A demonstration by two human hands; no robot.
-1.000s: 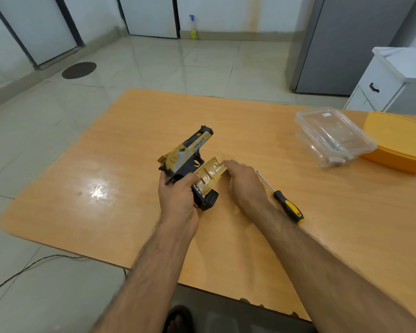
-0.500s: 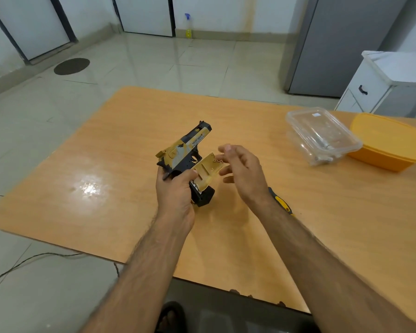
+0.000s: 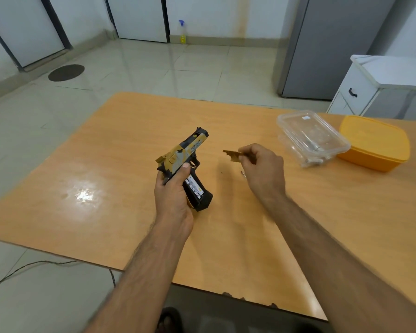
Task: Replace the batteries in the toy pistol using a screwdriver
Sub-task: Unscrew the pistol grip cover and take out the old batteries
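Cover off: right hand pinches battery cover, left hand grips toy pistol mid-table. Next: park cover, extract exposed battery.

toy pistol slide lettering too small to read, battery label illegible

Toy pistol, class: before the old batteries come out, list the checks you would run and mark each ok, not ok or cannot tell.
1. Toy pistol gripped steadily by left hand: ok.
2. Battery cover off the grip, pinched in right hand: ok.
3. Battery exposed in the grip: ok.
4. Right hand free to pull batteries: not ok, it holds the cover.
5. Clear container holds fresh batteries: cannot tell.
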